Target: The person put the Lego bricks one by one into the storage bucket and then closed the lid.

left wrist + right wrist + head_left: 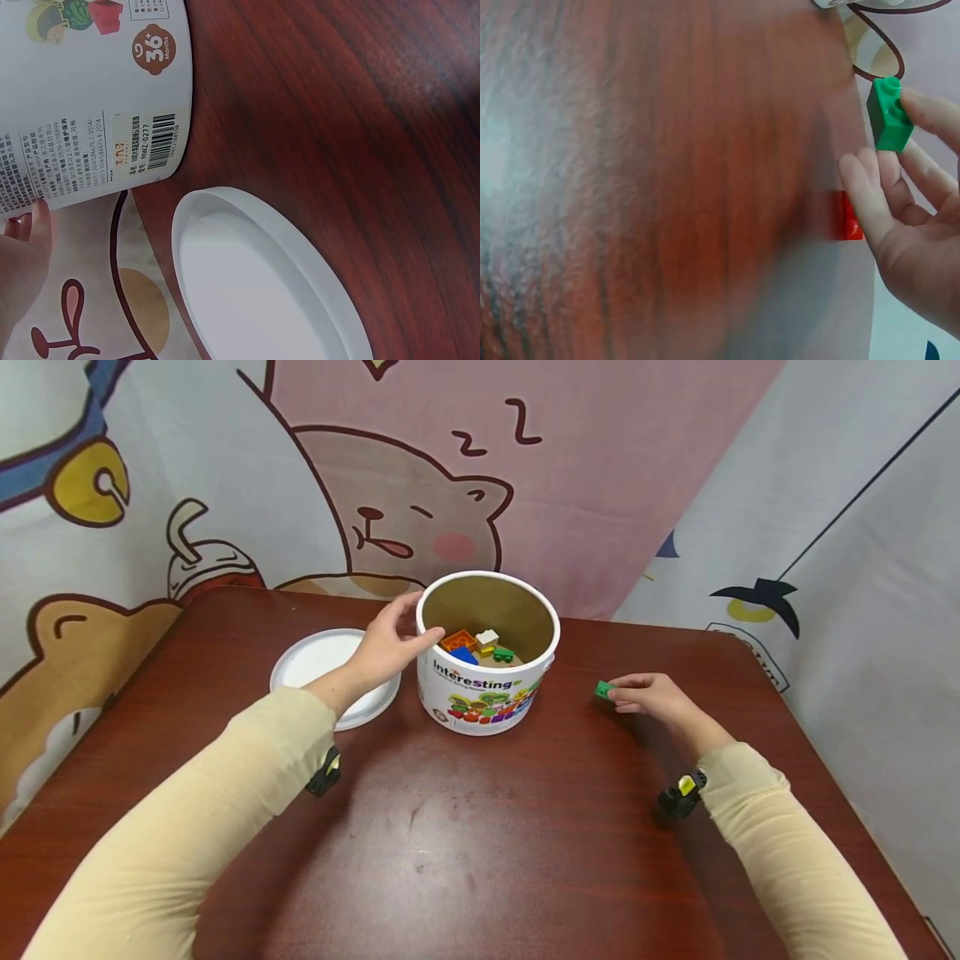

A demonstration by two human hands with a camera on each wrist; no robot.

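Observation:
A white plastic bucket with printed pictures stands upright near the table's back edge. My left hand grips its left rim, the thumb over the edge and the fingers outside. Inside the bucket lie several building bricks: an orange brick, a blue brick, a white brick and a green wheeled piece. To the bucket's right, my right hand pinches a small green brick between thumb and fingers. A red brick, partly covered by that hand in the right wrist view, lies on the table.
The white lid lies on the table left of the bucket, partly under my left forearm. Behind the brown table hangs a cartoon-printed cloth. Each wrist carries a small black camera.

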